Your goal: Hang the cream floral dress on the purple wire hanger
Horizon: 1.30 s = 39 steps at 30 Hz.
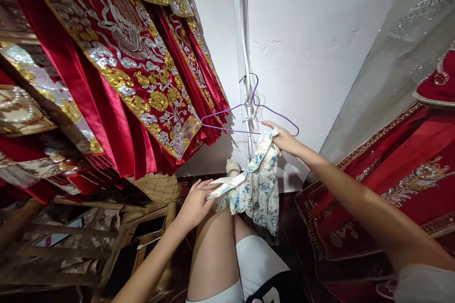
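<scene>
A white garment with a blue and yellow floral print (261, 189) is stretched between my hands above my knees. My right hand (284, 139) pinches its upper end, close to the lower bar of a purple wire hanger (234, 130). The hanger hangs by its hook from a white upright (245, 47) against the wall. Lower and to the left, my left hand (197, 201) is closed on the other end of the garment's band. Its fingertips are partly hidden by the cloth. Whether the garment touches the hanger, I cannot tell.
Red garments with gold and silver embroidery (135, 57) hang at the left. More red embroidered clothing (401, 184) is at the right, below a sheer sparkly fabric (423, 14). A wooden chair (121, 227) stands at lower left, with a phone (60, 234) nearby.
</scene>
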Each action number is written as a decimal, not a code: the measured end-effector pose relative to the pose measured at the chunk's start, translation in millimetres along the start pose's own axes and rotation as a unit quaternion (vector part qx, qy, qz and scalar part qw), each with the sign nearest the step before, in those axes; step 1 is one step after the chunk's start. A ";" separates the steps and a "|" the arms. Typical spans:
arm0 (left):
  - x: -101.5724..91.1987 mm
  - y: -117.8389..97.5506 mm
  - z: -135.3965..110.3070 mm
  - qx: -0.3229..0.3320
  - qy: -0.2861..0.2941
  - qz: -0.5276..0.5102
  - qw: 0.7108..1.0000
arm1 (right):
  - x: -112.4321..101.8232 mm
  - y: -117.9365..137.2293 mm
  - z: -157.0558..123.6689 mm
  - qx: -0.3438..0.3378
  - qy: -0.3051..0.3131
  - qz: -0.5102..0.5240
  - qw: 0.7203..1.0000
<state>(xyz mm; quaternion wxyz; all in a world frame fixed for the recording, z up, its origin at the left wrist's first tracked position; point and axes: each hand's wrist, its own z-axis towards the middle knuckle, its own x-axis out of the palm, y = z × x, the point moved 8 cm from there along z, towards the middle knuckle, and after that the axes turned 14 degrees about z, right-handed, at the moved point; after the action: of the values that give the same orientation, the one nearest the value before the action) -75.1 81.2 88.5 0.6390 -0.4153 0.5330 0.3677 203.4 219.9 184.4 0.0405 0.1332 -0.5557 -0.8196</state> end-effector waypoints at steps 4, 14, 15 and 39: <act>-13.4 3.8 -4.0 -0.011 -0.024 0.061 0.998 | 20.1 -54.4 32.6 0.075 -0.023 0.022 0.997; -72.5 42.1 43.9 -0.132 -0.153 -0.001 0.979 | -50.9 -34.8 -17.1 0.029 -0.099 -0.045 0.994; -85.0 37.6 55.8 -0.120 -0.186 -0.027 0.975 | -52.2 -29.4 -21.3 0.029 -0.099 -0.046 0.994; -144.4 -12.6 125.0 -0.007 -0.260 0.001 0.966 | -114.5 42.2 -57.7 -0.037 -0.231 -0.197 0.952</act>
<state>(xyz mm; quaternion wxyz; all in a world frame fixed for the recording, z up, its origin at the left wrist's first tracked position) -40.0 187.7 243.6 0.7525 -0.3091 0.3463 0.4672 325.2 176.5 223.1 -0.2459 0.0456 -0.4823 -0.8395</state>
